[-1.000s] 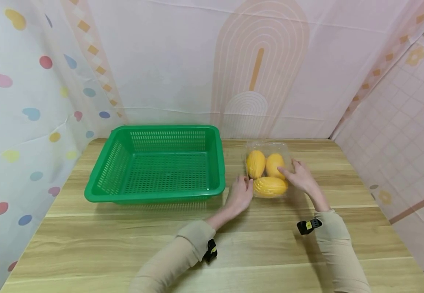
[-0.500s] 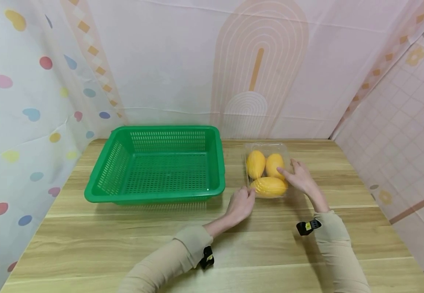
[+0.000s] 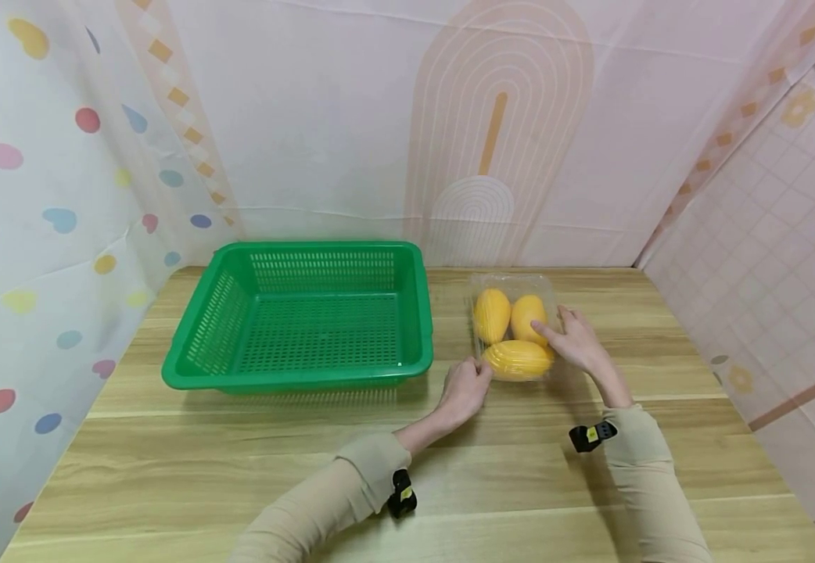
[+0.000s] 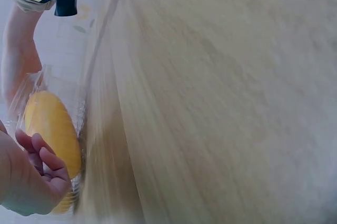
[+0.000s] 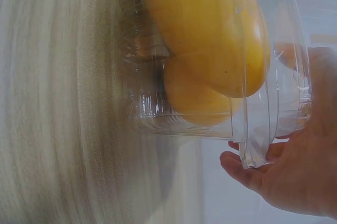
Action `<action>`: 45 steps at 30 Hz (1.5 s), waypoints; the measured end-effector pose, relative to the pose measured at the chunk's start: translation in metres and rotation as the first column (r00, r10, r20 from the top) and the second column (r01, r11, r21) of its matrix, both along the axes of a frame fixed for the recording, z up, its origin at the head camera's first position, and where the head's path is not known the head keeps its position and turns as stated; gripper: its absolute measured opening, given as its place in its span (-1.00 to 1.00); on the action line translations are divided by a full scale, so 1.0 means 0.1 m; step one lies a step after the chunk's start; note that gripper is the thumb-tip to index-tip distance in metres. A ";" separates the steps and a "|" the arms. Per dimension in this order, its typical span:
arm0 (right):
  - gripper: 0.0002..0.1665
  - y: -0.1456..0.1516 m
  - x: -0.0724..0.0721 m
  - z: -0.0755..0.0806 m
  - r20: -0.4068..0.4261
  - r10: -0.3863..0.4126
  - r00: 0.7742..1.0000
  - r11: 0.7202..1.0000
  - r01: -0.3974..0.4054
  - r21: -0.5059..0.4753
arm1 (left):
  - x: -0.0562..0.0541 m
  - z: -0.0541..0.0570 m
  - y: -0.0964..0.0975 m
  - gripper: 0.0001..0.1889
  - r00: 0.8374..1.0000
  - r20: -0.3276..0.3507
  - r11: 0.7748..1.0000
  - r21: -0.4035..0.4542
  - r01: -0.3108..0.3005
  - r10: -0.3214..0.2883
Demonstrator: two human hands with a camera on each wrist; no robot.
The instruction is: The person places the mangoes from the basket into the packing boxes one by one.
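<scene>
A clear plastic clamshell box [image 3: 516, 281] lies on the table, with three yellow mangoes inside. One mango [image 3: 518, 360] lies crosswise at the front; a second mango [image 3: 492, 313] and a third mango [image 3: 525, 313] sit behind it. My left hand [image 3: 462, 392] is at the box's front left corner, fingers curled and pinching its edge; the left wrist view shows those bent fingers [image 4: 46, 158] against the box. My right hand [image 3: 578, 342] holds the right side, thumb over the lid. In the right wrist view its fingers [image 5: 245, 174] grip the rim's corner tab.
A green perforated plastic basket [image 3: 423, 328] stands left of the box, with nothing in it. Both rest on a wood-grain table [image 3: 520, 485]. A patterned cloth [image 3: 323, 156] hangs behind the table and along both sides.
My left hand has moved toward the table's front, from the box's left side to its front left corner. The lid's back edge looks slightly lower. My right hand has stayed almost still.
</scene>
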State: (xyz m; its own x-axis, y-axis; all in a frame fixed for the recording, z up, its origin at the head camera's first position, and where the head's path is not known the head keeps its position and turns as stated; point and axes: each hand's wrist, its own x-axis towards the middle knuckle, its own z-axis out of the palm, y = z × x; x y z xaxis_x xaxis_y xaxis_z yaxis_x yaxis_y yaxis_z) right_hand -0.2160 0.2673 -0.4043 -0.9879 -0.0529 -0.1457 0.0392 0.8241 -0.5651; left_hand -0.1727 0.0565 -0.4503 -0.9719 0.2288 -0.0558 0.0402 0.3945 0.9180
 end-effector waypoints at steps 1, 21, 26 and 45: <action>0.06 0.00 0.00 0.00 0.003 -0.001 1.000 1.000 0.001 0.000 | 0.00 0.00 0.00 -0.70 1.000 0.007 1.000 0.008 -0.003 0.003; 0.07 0.01 -0.01 0.01 0.015 0.023 1.000 1.000 -0.023 -0.006 | 0.00 -0.04 0.03 -0.70 0.994 0.105 0.995 0.086 -0.052 0.043; 0.08 0.02 -0.05 0.01 0.012 0.025 1.000 0.999 -0.025 -0.020 | 0.01 -0.05 -0.01 -0.67 0.992 0.123 0.995 0.096 -0.018 0.006; 0.08 -0.02 -0.07 0.03 0.003 0.017 1.000 1.000 -0.017 -0.002 | 0.03 0.02 0.07 -0.80 0.975 0.192 0.977 0.160 -0.142 0.110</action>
State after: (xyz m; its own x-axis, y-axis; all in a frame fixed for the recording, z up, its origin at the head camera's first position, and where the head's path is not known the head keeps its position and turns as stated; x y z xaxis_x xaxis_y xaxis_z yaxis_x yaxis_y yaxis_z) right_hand -0.2229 0.2650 -0.4012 -0.9865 -0.0695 -0.1482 0.0271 0.8236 -0.5665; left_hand -0.1699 0.0638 -0.4482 -0.9707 0.1265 -0.2044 -0.1731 0.2220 0.9596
